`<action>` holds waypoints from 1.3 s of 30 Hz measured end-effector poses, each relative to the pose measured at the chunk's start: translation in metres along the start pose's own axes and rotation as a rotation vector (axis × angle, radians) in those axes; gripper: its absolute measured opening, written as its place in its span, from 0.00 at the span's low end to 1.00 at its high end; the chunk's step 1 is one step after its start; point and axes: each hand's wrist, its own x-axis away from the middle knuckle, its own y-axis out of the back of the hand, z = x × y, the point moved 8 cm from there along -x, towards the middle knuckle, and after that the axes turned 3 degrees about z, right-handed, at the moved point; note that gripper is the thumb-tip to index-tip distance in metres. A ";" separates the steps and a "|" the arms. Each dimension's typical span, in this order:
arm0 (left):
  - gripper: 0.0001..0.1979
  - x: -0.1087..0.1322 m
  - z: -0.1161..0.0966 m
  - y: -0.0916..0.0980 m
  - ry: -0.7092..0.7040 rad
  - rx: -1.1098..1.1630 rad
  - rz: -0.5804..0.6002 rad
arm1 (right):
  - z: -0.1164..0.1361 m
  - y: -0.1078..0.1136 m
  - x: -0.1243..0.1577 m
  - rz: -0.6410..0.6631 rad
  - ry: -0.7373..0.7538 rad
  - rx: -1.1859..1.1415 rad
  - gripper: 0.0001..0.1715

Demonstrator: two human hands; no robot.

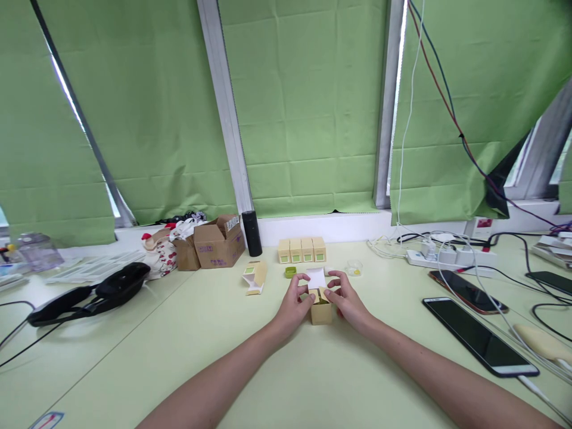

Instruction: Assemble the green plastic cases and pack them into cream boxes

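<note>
A small tan cardboard box (322, 314) stands on the table in front of me, its top open and its white-lined lid (316, 278) raised at the far side. Something green shows inside, too small to name. My left hand (295, 301) grips the box at its left side, thumb on a side flap. On the opposite side, my right hand (347, 298) holds the right flap between thumb and fingers. Just beyond sit a little green tray (290, 272) and a clear plastic piece (354, 268) with something yellow in it.
Several closed small boxes (302, 250) stand in a row at the back. An opened carton (254, 277) lies left of them. Farther left are a black cylinder (252, 233), a brown cardboard box (218, 243) and a black pouch (120, 280). Phones (480, 336), cables and a power strip (451, 257) occupy the right.
</note>
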 end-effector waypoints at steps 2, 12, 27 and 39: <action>0.23 0.000 0.000 0.000 0.001 -0.002 -0.006 | 0.000 0.000 0.000 0.011 -0.009 0.004 0.33; 0.25 0.001 -0.001 0.002 -0.038 -0.006 -0.021 | 0.001 -0.001 -0.003 0.047 -0.030 0.014 0.34; 0.19 -0.001 0.005 0.004 -0.053 -0.037 -0.026 | 0.001 -0.001 -0.004 0.043 0.002 0.024 0.33; 0.10 -0.001 -0.003 0.002 -0.090 -0.041 -0.023 | 0.024 0.010 0.004 -0.095 0.316 0.134 0.18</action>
